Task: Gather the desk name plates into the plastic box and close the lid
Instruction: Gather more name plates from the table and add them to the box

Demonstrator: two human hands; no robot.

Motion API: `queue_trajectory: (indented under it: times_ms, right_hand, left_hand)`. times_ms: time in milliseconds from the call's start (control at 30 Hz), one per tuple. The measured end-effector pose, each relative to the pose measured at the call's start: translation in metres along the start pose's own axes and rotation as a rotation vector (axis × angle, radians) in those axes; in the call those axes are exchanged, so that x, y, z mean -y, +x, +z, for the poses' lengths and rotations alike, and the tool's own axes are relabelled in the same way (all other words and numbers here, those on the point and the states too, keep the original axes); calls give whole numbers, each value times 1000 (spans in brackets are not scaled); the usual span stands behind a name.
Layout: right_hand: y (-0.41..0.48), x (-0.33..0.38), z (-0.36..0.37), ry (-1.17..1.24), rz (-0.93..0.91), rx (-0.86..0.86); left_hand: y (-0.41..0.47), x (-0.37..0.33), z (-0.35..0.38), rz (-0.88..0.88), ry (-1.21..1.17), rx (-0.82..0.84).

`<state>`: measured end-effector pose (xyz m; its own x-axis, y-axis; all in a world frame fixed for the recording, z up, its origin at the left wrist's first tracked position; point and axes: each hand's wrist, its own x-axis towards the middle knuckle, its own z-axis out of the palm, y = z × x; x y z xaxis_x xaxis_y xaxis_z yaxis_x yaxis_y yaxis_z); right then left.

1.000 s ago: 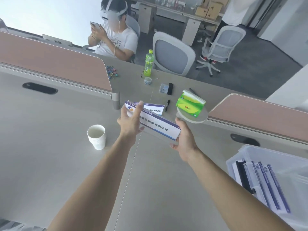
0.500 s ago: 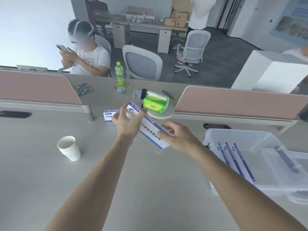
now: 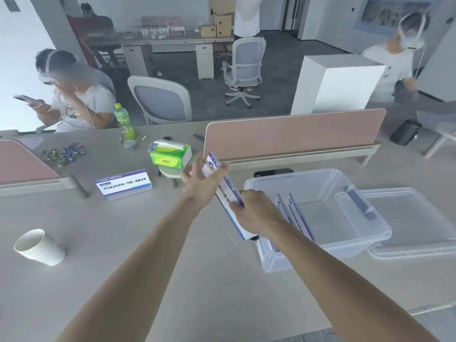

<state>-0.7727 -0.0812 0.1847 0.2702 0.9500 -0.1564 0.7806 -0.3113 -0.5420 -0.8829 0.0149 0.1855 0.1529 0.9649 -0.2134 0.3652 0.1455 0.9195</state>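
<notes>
Both hands, left hand (image 3: 201, 185) and right hand (image 3: 256, 213), pinch name plate (image 3: 228, 198); long axis runs away from camera.

Two bare forearms, no sleeves, left hand (image 3: 201, 183), right hand (image 3: 256, 213), no rings.

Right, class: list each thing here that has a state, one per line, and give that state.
Clear plastic box: open, name plates standing inside.
Clear lid with dark handle: off, lying beside the box.
White-and-blue name plate in both hands: lifted, tilted, beside the box.
Second white-and-blue name plate: standing on the desk.
White paper cup: upright.
Green bottle: upright.
Left hand: grip on plate.
Right hand: grip on plate.
</notes>
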Motion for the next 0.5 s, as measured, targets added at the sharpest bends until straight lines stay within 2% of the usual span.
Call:
queue_trajectory:
  times_ms: [67,133,300,500]
  right_hand:
    - [-2,-10,-5,-69,36,-85]
    - [-4,-17,-12,-159,74,-166]
    - [-2,-34,-26,-353,151,-222]
    - [4,-62,-40,-377,220,-231]
  left_hand:
    - [-3,-12,21,-23,233,4]
    - [-4,-24,38,-15,296,60]
    - [9,-43,68,81,171,343]
    - [20,-47,115,167,157,403]
